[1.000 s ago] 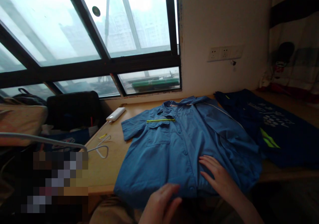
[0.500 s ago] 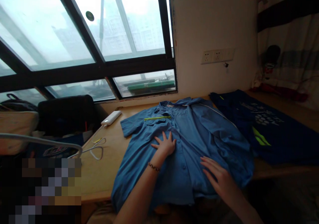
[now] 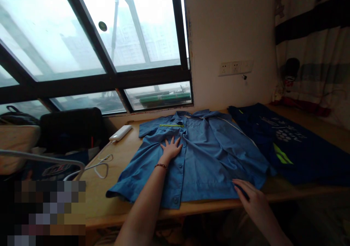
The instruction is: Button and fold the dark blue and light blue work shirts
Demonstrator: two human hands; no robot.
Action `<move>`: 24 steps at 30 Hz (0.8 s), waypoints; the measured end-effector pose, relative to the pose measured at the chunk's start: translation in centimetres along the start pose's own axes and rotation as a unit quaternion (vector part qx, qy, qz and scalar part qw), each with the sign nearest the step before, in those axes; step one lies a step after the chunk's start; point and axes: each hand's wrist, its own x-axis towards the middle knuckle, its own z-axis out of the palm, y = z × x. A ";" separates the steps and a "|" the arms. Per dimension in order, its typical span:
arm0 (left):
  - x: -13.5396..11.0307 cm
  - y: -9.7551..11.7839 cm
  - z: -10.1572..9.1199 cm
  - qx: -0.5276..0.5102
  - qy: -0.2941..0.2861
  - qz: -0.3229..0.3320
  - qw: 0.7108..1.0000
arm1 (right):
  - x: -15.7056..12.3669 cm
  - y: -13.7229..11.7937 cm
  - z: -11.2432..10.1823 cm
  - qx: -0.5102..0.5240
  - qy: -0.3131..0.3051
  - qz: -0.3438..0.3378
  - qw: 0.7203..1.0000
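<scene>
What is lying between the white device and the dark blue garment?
In the head view, the light blue shirt lies between them, on the table.

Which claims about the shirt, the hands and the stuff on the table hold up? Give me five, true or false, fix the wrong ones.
1. The left hand lies on the shirt with its fingers spread. True.
2. The right hand is at the collar. False: it is at the bottom hem.
3. The left arm wears a bracelet. True.
4. The white device lies on top of the shirt. False: it lies on the table, left of the shirt.
5. A dark blue garment lies to the right of the shirt. True.
</scene>
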 end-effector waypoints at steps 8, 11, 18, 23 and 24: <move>-2.6 -0.6 0.6 -0.002 -0.040 -0.030 0.999 | 1.8 4.1 -3.0 -0.174 0.176 0.117 0.962; -2.8 -0.1 0.4 0.012 -0.058 -0.038 0.998 | 2.5 6.4 -3.2 -0.285 0.230 0.167 0.915; -3.7 0.6 1.2 0.017 0.096 -0.038 0.995 | 2.6 7.8 -3.8 -0.311 0.046 0.224 0.923; -4.5 1.3 0.1 -0.031 0.135 0.117 0.983 | 3.5 4.7 -4.5 -0.274 0.094 0.228 0.930; -4.8 1.6 -0.2 -0.039 0.129 0.167 0.977 | 3.7 3.6 -4.5 -0.251 0.118 0.205 0.939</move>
